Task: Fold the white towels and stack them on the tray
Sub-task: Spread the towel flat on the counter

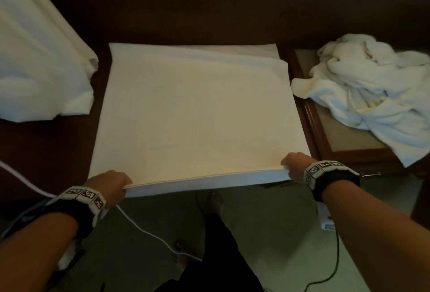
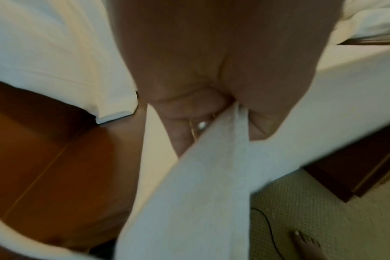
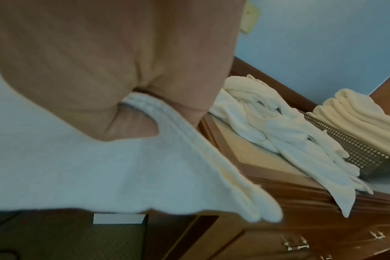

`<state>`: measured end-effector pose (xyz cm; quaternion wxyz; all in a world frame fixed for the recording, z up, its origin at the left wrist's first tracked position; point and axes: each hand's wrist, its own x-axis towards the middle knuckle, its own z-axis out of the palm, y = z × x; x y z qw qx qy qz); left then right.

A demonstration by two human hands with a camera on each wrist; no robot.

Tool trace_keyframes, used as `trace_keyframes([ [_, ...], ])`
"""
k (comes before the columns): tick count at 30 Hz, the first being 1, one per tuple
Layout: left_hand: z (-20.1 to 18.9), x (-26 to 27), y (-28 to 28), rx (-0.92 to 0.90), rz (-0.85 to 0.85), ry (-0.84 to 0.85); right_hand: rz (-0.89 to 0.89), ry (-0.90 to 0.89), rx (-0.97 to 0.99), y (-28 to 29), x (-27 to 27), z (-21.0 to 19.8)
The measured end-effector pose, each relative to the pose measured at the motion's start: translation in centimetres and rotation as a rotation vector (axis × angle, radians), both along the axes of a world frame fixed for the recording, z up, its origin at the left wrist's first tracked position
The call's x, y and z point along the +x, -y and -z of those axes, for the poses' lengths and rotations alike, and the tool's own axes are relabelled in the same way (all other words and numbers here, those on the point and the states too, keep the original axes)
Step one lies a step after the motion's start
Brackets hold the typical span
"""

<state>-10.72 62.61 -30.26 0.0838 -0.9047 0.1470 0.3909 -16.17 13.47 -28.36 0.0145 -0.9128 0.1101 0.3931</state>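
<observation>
1. Two corners of the towel [image 1: 197, 110] sit in our hands: left hand [image 1: 109, 183] pinches the near-left corner, right hand [image 1: 294, 163] the near-right, fingers [image 2: 183, 133] curled round the doubled edge.
2. We hold it layered and taut across the dark counter [image 1: 46, 147], near edge just past the counter's front, probably so the layers line up before the next fold.
3. On the right lies a crumpled pile [image 1: 372, 87] of unfolded towels, near at hand for the next pick.
4. Beyond that pile, the right wrist view shows a perforated tray [image 3: 356, 151] with folded towels [image 3: 356, 112] stacked on it; our towel goes there once folded.
5. At far left lies more white cloth [image 1: 35, 59].
</observation>
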Motion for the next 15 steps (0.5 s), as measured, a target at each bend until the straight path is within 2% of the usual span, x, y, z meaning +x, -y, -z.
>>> trace_keyframes([
  [5,0.0,3.4,0.1,0.086,-0.052,-0.122,0.008,0.023,-0.017,0.5,1.5,-0.1],
  [8,-0.4,6.3,0.2,0.099,-0.086,-0.069,-0.023,0.089,-0.043,1.4,3.9,-0.9],
  [15,-1.2,15.4,0.6,-0.008,-0.189,0.038,-0.101,0.126,-0.117,2.3,11.8,-1.9],
])
